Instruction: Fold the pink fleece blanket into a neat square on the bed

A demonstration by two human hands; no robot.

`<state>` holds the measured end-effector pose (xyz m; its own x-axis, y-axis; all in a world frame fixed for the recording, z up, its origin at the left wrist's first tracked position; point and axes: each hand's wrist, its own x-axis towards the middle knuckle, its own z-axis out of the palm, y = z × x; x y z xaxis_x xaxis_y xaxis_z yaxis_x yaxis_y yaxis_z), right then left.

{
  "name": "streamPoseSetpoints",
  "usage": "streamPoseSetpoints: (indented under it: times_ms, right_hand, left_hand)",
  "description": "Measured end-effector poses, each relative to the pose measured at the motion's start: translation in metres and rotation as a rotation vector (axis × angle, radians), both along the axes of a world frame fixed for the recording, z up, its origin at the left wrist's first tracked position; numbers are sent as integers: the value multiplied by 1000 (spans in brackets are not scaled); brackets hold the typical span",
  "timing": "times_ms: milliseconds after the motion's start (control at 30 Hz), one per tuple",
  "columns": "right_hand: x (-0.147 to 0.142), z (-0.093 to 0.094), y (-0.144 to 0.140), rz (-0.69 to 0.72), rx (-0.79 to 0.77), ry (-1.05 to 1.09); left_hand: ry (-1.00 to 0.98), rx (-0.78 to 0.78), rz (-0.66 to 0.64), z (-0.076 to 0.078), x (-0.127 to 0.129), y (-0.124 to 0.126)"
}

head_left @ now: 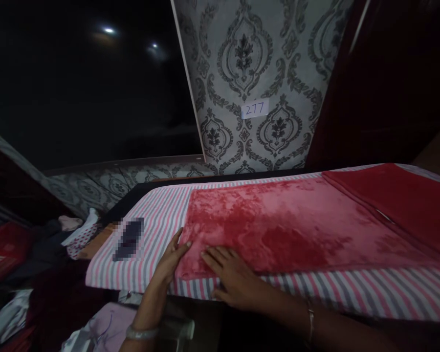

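Observation:
A red, plush blanket (256,220) lies spread along a padded board with a striped cover (157,210). Its right part is folded over, showing a plain red side (399,195). At the blanket's near left corner, my left hand (171,259) rests along the left edge with thumb and fingers apart. My right hand (231,274) lies flat on the near edge, a little to the right, fingers stretched out. Neither hand grips anything that I can see.
A blurred-out dark object (129,238) lies on the cover's left end. Clothes (82,234) and a red box (7,254) are piled at the left. Behind stand a large dark screen (91,88) and a patterned wall (242,63) with a paper marked 277 (255,108).

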<state>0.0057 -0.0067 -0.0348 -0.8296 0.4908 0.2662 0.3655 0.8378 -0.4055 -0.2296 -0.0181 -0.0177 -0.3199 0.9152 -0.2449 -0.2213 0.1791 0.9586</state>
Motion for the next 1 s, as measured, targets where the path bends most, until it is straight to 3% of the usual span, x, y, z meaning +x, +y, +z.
streamPoseSetpoints:
  times_ms: [100, 233, 367, 533, 700, 833, 933, 1000]
  right_hand:
    - [-24, -7, -1, -62, 52, 23]
    - [-35, -3, 15, -133, 65, 70]
    - [-34, 6, 29, -151, -68, 223]
    - [-31, 14, 31, -189, -145, 317]
    - [-29, 23, 33, -194, -96, 295]
    - [-22, 26, 40, -201, -86, 434]
    - [-6, 31, 46, -256, -123, 650]
    - [13, 37, 50, -340, -168, 842]
  left_hand:
    - [-58, 44, 7, 8, 6, -2]
    - [-115, 65, 33, 11, 7, 11]
    - [-145, -24, 143, 8, -7, 39]
    - [-3, 10, 125, 18, -27, 87]
    - [149, -44, 27, 40, -31, 138]
    - [240, -9, -24, 64, -19, 173]
    - [313, 97, -20, 91, 9, 201]
    - [338, 198, -55, 110, 42, 224]
